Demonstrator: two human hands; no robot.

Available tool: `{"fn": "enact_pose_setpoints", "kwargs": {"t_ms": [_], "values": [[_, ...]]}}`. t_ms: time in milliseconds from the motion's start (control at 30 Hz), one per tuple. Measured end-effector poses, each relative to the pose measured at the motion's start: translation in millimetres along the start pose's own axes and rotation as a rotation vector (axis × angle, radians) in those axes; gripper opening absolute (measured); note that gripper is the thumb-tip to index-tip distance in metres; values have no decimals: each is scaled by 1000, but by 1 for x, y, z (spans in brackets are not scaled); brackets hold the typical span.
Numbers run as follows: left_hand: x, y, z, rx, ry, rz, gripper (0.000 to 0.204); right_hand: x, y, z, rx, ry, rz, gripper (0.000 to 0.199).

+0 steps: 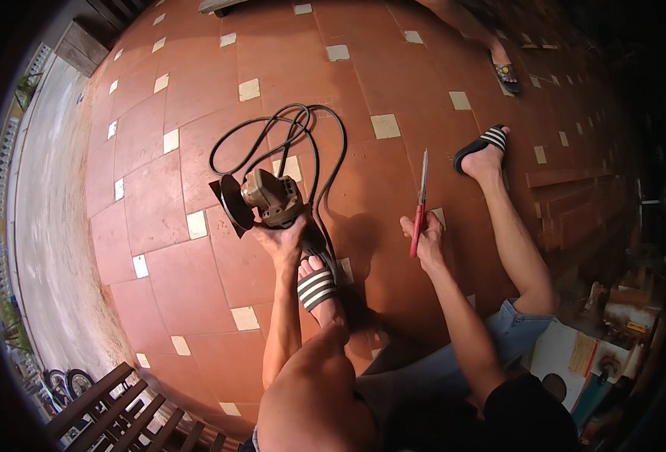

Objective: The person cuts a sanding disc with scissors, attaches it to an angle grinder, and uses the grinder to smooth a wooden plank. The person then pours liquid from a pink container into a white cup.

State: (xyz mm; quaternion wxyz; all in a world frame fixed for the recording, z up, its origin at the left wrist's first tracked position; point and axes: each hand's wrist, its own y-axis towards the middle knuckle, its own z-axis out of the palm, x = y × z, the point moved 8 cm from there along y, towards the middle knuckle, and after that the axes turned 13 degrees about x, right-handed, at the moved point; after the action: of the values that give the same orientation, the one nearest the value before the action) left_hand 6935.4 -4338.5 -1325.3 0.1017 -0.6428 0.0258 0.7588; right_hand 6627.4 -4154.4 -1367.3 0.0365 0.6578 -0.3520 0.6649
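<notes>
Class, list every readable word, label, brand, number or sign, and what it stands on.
No text can be read clearly.
Yellow patch, perhaps a label, at far right: too small and blurred.
Floor tile beyond the cord: faint marks, illegible.
Grinder in the left hand, red-handled tool in the right hand: nothing legible.

Occlusions, crops, unclear bits.
Left hand [278, 241] covers part of angle grinder [271, 196]; far down-left of it, bicycle [79, 381] partly behind slatted bench [111, 404], bench cut by lower edge. Right hand [429, 245]: red-handled tool [421, 211], exact kind unclear; beyond, another person's leg [464, 21] cropped at top; rightward clutter [611, 320] dim, blurred.
</notes>
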Motion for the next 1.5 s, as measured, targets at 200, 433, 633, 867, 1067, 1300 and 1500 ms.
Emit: {"fn": "enact_pose_setpoints", "kwargs": {"t_ms": [200, 433, 633, 867, 1067, 1300, 1500], "values": [[-128, 61, -16, 318, -261, 289, 84, 74, 3, 58, 226, 162, -215, 36], [-142, 47, -3, 627, -966, 66, 93, 130, -16, 100, 497, 190, -211, 37], [-59, 2, 7, 759, -900, -244, 96, 120, -8, 121, 657, -37, -72, 42], [-17, -31, 25, 732, -961, -389, 107, 127, -7, 125, 841, -270, -141, 43], [-10, -38, 25, 748, -984, -486, 112, 140, -10, 131, 920, -326, -197, 53], [-28, -40, 33, 707, -920, -456, 100, 120, -6, 123, 751, -475, -190, 58], [-15, -45, 25, 551, -893, -454, 104, 100, -18, 124, 674, -352, -94, 46]]}}
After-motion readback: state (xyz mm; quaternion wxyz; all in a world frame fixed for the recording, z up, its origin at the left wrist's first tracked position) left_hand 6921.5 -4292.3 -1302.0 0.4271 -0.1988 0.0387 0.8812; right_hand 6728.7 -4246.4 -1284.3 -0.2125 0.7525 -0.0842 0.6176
